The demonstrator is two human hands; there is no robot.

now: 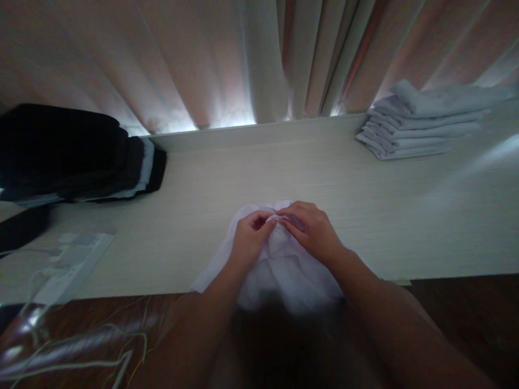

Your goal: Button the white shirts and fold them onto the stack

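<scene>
A white garment (pixel 284 270) lies bunched at the near edge of the pale table and hangs toward my body; its exact kind does not show. My left hand (pixel 252 237) pinches a fold of it between thumb and fingers. Close beside, my right hand (pixel 310 227) grips the same edge, thumb and fingertips closed on the cloth. The fingertips of both hands almost meet at a small gathered bit of fabric. Whatever detail lies under the fingertips is too small to make out.
Folded white clothes (pixel 421 124) are stacked at the back right of the pale table (pixel 259 167). Dark folded clothes (pixel 65 151) form a pile at the left. Nearby lies a white power strip (pixel 75 270) with cords. Closed curtains (pixel 203 59) hang behind. Cables (pixel 81 364) trail over the brown floor.
</scene>
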